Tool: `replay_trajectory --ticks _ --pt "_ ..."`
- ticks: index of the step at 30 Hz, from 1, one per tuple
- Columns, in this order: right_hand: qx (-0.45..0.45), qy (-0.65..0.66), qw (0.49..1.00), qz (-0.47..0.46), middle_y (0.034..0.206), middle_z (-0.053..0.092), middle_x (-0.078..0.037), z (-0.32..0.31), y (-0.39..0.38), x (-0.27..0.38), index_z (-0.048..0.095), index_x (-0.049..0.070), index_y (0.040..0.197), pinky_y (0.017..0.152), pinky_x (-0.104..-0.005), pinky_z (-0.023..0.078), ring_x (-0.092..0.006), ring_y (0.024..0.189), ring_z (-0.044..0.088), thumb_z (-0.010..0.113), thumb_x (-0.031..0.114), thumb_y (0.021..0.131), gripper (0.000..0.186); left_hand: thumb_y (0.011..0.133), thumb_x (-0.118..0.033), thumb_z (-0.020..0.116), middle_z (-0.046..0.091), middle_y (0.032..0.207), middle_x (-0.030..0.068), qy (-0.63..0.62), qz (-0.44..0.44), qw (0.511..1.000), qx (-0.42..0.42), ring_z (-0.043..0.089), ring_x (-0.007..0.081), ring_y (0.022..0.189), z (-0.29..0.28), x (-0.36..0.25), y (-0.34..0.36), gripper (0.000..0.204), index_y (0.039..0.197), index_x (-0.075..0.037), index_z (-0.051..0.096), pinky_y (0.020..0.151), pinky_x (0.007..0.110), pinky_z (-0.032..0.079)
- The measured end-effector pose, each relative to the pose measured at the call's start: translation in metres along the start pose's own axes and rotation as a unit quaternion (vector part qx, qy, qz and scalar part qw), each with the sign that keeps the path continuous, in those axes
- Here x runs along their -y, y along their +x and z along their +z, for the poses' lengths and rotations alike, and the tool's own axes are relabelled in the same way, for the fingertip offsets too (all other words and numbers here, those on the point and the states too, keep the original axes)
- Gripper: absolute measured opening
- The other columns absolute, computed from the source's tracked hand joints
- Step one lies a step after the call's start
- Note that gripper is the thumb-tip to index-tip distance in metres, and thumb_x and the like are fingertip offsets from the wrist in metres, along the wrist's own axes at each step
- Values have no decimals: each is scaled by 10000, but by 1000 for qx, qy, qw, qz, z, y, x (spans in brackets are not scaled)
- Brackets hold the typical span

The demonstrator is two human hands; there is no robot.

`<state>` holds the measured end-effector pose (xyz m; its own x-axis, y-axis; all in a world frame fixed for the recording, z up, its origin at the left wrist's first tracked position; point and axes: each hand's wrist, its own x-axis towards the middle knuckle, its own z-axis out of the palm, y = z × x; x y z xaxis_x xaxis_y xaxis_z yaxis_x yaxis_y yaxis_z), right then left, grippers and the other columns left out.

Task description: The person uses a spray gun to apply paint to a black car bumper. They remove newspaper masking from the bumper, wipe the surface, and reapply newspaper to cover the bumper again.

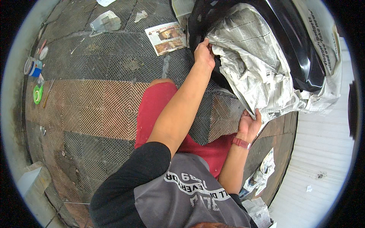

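A crumpled newspaper sheet (254,57) covers the middle of a large glossy black curved part (300,49), whose kind I cannot make out. My left hand (204,56) pinches the sheet's left edge beside the black rim. Lower down, my right hand (249,126), with a red watch at its wrist, grips the bottom corner of the same sheet between thumb and fingers. More newspaper (329,83) wraps the right outer side of the black part. Some fingertips are hidden by the paper.
A coloured newspaper page (166,38) and paper scraps lie on the ribbed floor tiles (102,110). Far left are a blue-labelled tub (33,67) and a green tape roll (37,94). Crumpled newspaper (262,173) lies by the white wall (323,152) at right.
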<state>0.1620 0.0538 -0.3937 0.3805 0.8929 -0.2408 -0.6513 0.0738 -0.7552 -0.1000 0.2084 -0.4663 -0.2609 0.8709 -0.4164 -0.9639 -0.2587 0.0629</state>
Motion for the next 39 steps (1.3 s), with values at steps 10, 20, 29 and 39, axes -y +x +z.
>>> replay_trajectory --ticks 10,20,29,39 --pt "-8 -6 1000 10 1426 615 -211 -1 -3 1 497 -73 1393 1056 -438 521 -335 1289 614 622 18 993 428 1081 -199 617 651 1312 139 -15 33 999 -17 628 283 1183 6 6 -36 283 1292 -10 620 1110 468 472" --pt "1 -5 1000 6 1427 618 -209 -3 -2 2 490 -55 1427 1090 -461 525 -337 1307 615 632 18 986 468 1046 -112 591 702 1172 81 25 10 999 -43 668 200 1044 4 1 -43 217 1247 -52 645 901 365 547" --pt "-1 -2 1000 0 1434 611 -206 -1 -2 0 473 -57 1443 1100 -461 516 -337 1311 611 612 20 999 472 1081 -148 518 725 1151 89 152 49 987 20 682 200 980 19 -5 -64 286 1254 8 686 868 344 555" --pt "-9 -1 1000 4 1317 688 -184 -2 0 0 590 -59 1285 916 -400 542 -298 1167 670 630 8 1000 295 1037 -130 486 733 1054 60 158 180 963 127 631 120 925 35 25 -96 307 1145 48 712 842 282 494"
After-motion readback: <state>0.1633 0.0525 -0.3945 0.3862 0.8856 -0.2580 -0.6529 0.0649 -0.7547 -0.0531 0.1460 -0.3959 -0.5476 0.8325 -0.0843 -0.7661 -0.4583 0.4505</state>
